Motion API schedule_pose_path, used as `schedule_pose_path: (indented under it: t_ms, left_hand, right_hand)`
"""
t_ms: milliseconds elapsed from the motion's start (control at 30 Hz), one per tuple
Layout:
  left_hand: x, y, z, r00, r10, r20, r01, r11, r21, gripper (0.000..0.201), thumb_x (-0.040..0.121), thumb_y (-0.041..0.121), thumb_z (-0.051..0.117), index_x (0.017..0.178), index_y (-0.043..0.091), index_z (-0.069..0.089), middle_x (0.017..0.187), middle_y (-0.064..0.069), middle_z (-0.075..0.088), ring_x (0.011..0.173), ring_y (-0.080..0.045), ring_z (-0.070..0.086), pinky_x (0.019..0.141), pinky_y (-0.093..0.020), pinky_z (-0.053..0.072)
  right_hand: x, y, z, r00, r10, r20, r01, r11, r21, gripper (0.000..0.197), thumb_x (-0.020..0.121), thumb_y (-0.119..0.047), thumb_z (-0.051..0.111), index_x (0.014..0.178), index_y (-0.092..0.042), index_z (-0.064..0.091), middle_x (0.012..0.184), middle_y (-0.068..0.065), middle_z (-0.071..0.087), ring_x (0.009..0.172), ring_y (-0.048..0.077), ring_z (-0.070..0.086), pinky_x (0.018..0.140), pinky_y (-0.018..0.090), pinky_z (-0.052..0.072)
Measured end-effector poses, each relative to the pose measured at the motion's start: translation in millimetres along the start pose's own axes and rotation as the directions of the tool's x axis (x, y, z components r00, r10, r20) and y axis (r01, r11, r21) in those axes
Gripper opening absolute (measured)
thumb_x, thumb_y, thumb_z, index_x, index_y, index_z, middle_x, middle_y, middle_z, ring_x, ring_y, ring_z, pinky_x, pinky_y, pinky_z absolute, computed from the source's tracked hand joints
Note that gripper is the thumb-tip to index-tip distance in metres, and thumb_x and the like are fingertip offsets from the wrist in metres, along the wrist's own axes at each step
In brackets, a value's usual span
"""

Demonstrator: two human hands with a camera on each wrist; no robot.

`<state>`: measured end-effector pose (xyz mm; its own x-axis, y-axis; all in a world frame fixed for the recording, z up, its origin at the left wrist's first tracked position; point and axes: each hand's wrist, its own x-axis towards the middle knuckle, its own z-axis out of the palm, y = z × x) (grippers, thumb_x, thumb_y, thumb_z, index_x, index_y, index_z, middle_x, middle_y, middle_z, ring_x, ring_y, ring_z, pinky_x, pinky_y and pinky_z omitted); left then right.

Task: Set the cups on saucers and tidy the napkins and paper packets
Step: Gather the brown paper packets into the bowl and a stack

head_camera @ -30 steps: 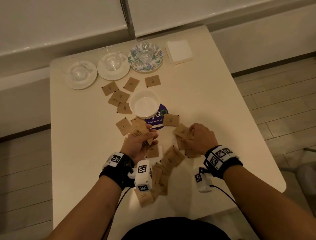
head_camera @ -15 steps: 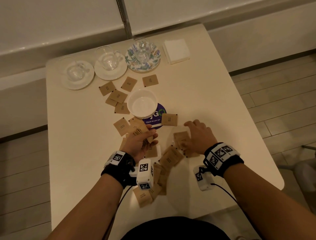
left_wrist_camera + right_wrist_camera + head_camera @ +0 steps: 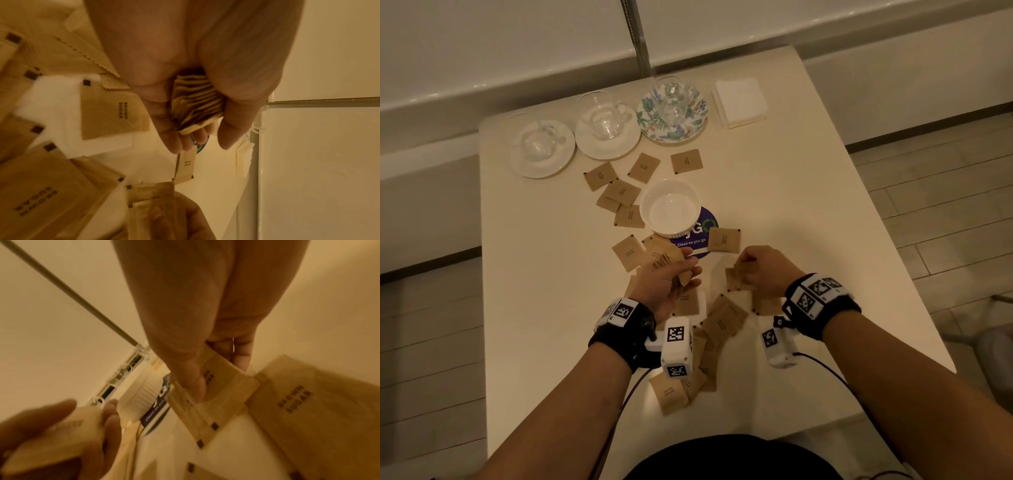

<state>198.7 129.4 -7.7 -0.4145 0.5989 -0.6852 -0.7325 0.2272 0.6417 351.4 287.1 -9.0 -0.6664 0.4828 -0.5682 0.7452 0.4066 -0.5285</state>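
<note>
My left hand [image 3: 671,281] holds a stack of brown sugar packets [image 3: 196,105] between thumb and fingers, just in front of the white bowl [image 3: 671,209]. To its right my right hand [image 3: 760,270] pinches a few brown packets [image 3: 213,386] with thumb over fingers, low over the table. Several more packets lie loose between my wrists [image 3: 722,322] and left of the bowl [image 3: 621,192]. At the far edge three glass cups sit on saucers: left [image 3: 536,144], middle [image 3: 602,118], and one on a floral saucer [image 3: 673,99]. A white napkin stack [image 3: 741,101] lies beside them.
The bowl stands partly on a round blue sticker [image 3: 702,236] on the cream table [image 3: 808,212]. One packet [image 3: 723,240] lies right of the bowl. A white wall and ledge run behind the table; wood floor shows on both sides.
My right hand reached forward with fingers spread half a second ago, then drew back and closed on packets. The left hand has stayed put with its stack.
</note>
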Motion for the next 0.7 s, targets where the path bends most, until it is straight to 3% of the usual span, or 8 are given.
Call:
schedule_pose_path:
  t_ms: [167,333,467,633,700]
  left_hand:
    - [1,8,-1,0.999,0.012,0.036,-0.011,0.999,-0.035,0.043,0.069,0.015,0.073,0.11,0.005,0.067,0.09,-0.009,0.073,0.083,-0.022,0.071,0.069,-0.032,0.059]
    - [4,10,-1,0.999,0.039,0.033,-0.038,0.999,-0.028,0.035,0.072,0.019,0.075,0.105,0.009,0.068,0.088,-0.008,0.074,0.081,-0.02,0.071,0.068,-0.032,0.059]
    - [5,9,0,0.998,0.052,0.017,-0.053,0.998,0.023,0.021,0.082,0.015,0.071,0.103,0.014,0.068,0.096,-0.006,0.075,0.087,-0.019,0.072,0.068,-0.033,0.058]
    - [1,7,5,0.996,0.087,0.007,-0.087,0.989,0.116,0.018,0.086,0.018,0.07,0.103,0.015,0.069,0.099,-0.007,0.075,0.092,-0.022,0.07,0.076,-0.036,0.058]
    - [1,6,7,0.995,0.101,-0.004,-0.099,0.985,0.139,0.018,0.091,0.021,0.066,0.106,0.011,0.069,0.101,-0.01,0.074,0.093,-0.023,0.069,0.082,-0.039,0.058]
  right_hand:
    - [-3,-15,-17,0.995,-0.076,-0.059,0.088,0.967,0.237,0.031,0.084,-0.013,0.07,0.113,-0.012,0.059,0.112,0.0,0.057,0.099,0.018,0.056,0.081,0.029,0.048]
    - [-4,-40,-24,0.969,-0.137,-0.204,0.191,0.942,0.276,0.032,0.084,-0.018,0.069,0.114,-0.014,0.06,0.104,-0.001,0.059,0.094,0.018,0.058,0.076,0.027,0.046]
    - [-5,-56,-21,0.961,-0.159,-0.228,0.219,0.939,0.266,0.032,0.085,-0.02,0.068,0.117,-0.016,0.062,0.105,-0.002,0.061,0.096,0.016,0.057,0.08,0.028,0.047]
    - [-9,-66,-14,0.952,-0.152,-0.267,0.201,0.965,0.166,0.028,0.086,-0.016,0.062,0.114,-0.014,0.063,0.102,0.004,0.065,0.087,0.02,0.058,0.067,0.023,0.043]
    - [-12,-71,-12,0.949,-0.163,-0.27,0.205,0.969,0.136,0.024,0.087,-0.013,0.06,0.111,-0.011,0.063,0.099,0.008,0.066,0.086,0.024,0.059,0.069,0.028,0.048]
